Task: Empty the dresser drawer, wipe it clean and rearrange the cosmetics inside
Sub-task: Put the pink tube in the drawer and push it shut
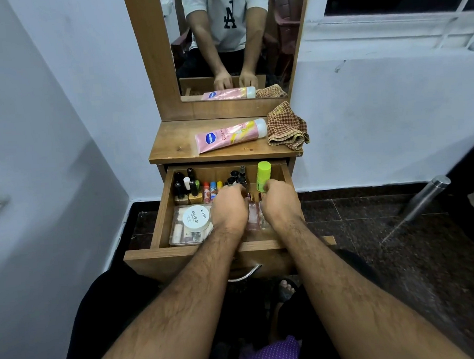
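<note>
Inside the drawer (163,211), both hands (255,206) reach among cosmetics (203,191).

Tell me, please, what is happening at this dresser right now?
A person is reaching both hands into the open drawer, which holds cosmetics. The left hand and right hand are down among small bottles near the middle; what their fingers hold is hidden. A green-capped bottle stands at the back right, a white nail polish remover jar at the front left. On the dresser top lie a pink lotion tube and a checked cloth.
</note>
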Demonstrator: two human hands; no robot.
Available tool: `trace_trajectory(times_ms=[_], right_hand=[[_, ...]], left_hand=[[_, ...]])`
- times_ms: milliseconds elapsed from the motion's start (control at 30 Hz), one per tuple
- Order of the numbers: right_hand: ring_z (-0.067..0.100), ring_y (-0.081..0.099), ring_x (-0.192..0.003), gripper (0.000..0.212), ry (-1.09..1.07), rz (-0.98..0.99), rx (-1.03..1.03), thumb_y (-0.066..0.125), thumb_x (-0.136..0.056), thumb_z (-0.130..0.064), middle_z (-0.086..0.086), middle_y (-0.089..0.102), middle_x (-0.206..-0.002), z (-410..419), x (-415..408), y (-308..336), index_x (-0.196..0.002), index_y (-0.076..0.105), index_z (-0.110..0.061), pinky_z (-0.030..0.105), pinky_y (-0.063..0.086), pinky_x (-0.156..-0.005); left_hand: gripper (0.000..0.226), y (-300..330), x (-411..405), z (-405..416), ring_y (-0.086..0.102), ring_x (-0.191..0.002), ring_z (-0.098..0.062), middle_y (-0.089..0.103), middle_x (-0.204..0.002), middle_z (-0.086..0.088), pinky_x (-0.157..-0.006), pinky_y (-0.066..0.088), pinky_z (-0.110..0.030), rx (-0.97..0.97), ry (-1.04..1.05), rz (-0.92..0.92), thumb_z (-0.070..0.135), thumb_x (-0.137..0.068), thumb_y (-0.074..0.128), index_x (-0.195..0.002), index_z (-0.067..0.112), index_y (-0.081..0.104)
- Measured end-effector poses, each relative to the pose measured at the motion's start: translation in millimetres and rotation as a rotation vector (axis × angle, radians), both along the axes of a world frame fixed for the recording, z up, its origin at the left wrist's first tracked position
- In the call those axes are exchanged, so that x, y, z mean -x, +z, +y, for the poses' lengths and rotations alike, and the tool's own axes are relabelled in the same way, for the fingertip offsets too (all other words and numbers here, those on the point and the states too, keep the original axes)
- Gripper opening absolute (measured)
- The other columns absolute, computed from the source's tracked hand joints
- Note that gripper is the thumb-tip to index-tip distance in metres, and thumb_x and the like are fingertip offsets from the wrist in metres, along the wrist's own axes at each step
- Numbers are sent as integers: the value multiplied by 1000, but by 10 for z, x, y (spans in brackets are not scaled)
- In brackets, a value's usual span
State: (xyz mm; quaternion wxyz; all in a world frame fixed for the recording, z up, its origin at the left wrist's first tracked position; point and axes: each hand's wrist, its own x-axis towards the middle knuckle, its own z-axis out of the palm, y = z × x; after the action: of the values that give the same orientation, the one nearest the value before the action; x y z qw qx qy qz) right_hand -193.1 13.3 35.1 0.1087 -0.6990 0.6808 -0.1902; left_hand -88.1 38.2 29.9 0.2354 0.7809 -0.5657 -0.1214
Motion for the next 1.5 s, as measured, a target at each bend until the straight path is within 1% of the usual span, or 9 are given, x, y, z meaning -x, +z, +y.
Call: trace_trajectory(times_ms=[200,367,467,567,733,900,1167,1333,1500], right_hand=[[20,65,-93,17,60,-130,205,60,-93,-19,1,71,-102,-248,-7,279,-105,72,-19,34,54,-81],[21,59,-102,22,206,-53,355,65,-91,-16,4,68,-109,-738,-14,682,-112,70,-15,33,47,-86],[22,50,-115,33,312,102,388,66,-91,-19,1,63,-124,-1026,-60,856,-124,63,-19,35,42,-96],[23,42,-128,49,418,258,287,66,-91,-26,-2,56,-139,-1230,-158,935,-139,52,-25,41,35,-106],[27,46,-128,52,498,404,91,66,-88,-23,3,57,-138,-1463,-287,932,-138,53,-26,44,34,-109],[25,51,-120,43,504,298,68,64,-91,-14,5,57,-132,-1552,-324,883,-133,57,-22,43,45,-102],[22,42,-116,38,592,275,129,62,-93,-15,3,51,-130,-1308,-232,814,-130,55,-15,37,40,-102],[21,41,-117,36,621,207,290,60,-93,-12,3,51,-131,-985,-112,864,-128,55,-14,33,38,-101],[18,42,-119,48,601,145,267,71,-86,-21,1,51,-131,-522,90,841,-131,55,-17,31,36,-100]], left_hand=[[26,321,-148,-237,64,-104,-17,69,-113,3,-92,54,-39,259,65,163,24,-92,66,-118,24,68],[43,686,-480,-610,56,-115,-18,62,-123,0,-99,48,-36,312,-4,6,25,-89,72,-130,23,62],[55,821,-725,-855,52,-121,-18,59,-132,2,-102,46,-38,247,-47,-123,31,-84,77,-135,24,58],[70,873,-874,-1021,51,-126,-21,57,-139,0,-105,44,-44,56,-114,-129,35,-78,82,-141,25,52],[70,819,-982,-1197,51,-125,-23,57,-139,-1,-104,44,-45,-122,-185,-151,35,-81,79,-143,25,48],[59,769,-1036,-1281,53,-119,-22,60,-132,-1,-101,46,-47,-138,-200,-158,34,-83,76,-137,28,53],[74,889,-1044,-1080,48,-131,-23,51,-146,-2,-107,43,-46,-153,-255,-175,29,-84,76,-148,26,41],[77,1083,-1023,-862,54,-120,-21,56,-138,-3,-100,49,-42,-142,-317,-161,30,-78,81,-145,23,44],[76,1116,-898,-471,50,-117,-20,56,-132,-1,-99,46,-38,-47,-382,-336,33,-72,85,-139,18,50]])
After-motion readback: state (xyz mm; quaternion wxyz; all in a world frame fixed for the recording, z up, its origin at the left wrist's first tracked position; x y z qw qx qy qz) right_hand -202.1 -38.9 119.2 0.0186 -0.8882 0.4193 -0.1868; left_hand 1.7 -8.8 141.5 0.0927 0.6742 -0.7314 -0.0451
